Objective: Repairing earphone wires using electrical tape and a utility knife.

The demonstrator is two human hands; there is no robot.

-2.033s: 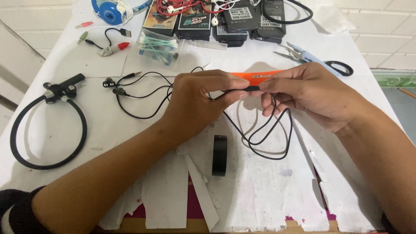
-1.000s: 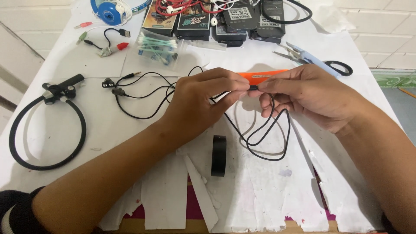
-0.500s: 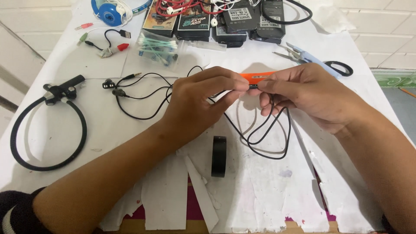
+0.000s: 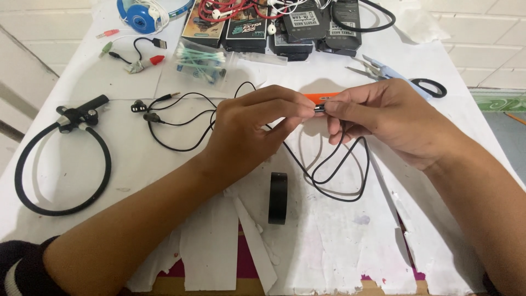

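Note:
My left hand [image 4: 255, 129] and my right hand [image 4: 383, 118] meet over the white table [image 4: 137, 164], fingertips pinched together on a small dark piece of a black earphone cable [image 4: 339, 164]. The cable loops down under my right hand and trails left to two black earbuds [image 4: 143, 111] and a jack plug. An orange tool [image 4: 320, 97] lies just behind my fingertips; I cannot tell whether a finger touches it. A roll of black tape [image 4: 278, 197] stands on edge in front of my hands.
A black neckband [image 4: 60, 164] lies at the left. At the back are a bag of cotton swabs [image 4: 200, 66], blue headphones [image 4: 139, 13], small boxes with red and white earphones [image 4: 241, 22], black chargers [image 4: 323, 24], pliers [image 4: 378, 68], and scissors [image 4: 424, 85].
Almost nothing: my fingertips shifted slightly on the cable piece, and the hands stayed in the same place.

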